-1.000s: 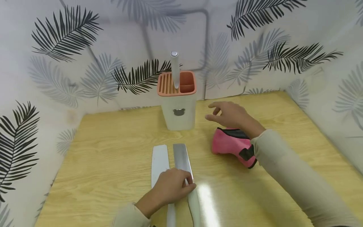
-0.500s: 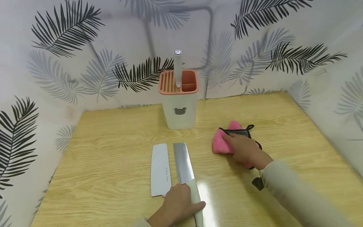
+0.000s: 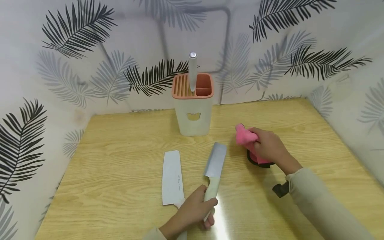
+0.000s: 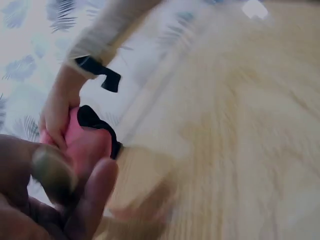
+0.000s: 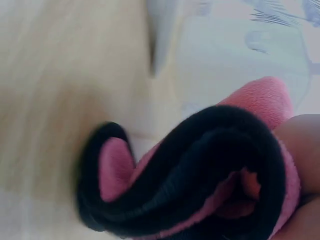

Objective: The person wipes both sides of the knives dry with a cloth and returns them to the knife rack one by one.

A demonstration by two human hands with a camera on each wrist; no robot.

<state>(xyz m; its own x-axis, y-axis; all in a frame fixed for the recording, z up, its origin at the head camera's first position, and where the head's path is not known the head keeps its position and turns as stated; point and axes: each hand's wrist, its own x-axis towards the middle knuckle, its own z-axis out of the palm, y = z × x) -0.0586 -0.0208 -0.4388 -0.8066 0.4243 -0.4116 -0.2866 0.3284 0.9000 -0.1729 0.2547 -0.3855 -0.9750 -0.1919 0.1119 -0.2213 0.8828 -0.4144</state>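
Note:
In the head view my left hand (image 3: 195, 206) grips the pale handle of a cleaver (image 3: 216, 159), whose blade points away and slightly right. The handle's blurred butt (image 4: 52, 172) shows in the left wrist view. A second cleaver (image 3: 172, 176) with a whitish blade lies just left of it on the table, its handle partly hidden by that hand. My right hand (image 3: 271, 146) holds a bunched pink cloth (image 3: 245, 136) with black edging. Seen from the right wrist, the cloth (image 5: 260, 100) folds into a loop with its dark border facing the camera.
A white knife holder (image 3: 193, 125) with an orange slotted top stands at the back of the wooden table (image 3: 120, 153). One knife (image 3: 193, 70) stands in it, its pale handle upward. Leaf-patterned sheeting (image 3: 135, 40) hangs behind and at the sides.
My right hand has come down onto the pink cloth, gripped it and bunched it up. My left hand has taken the right cleaver by its handle and swung its blade rightward.

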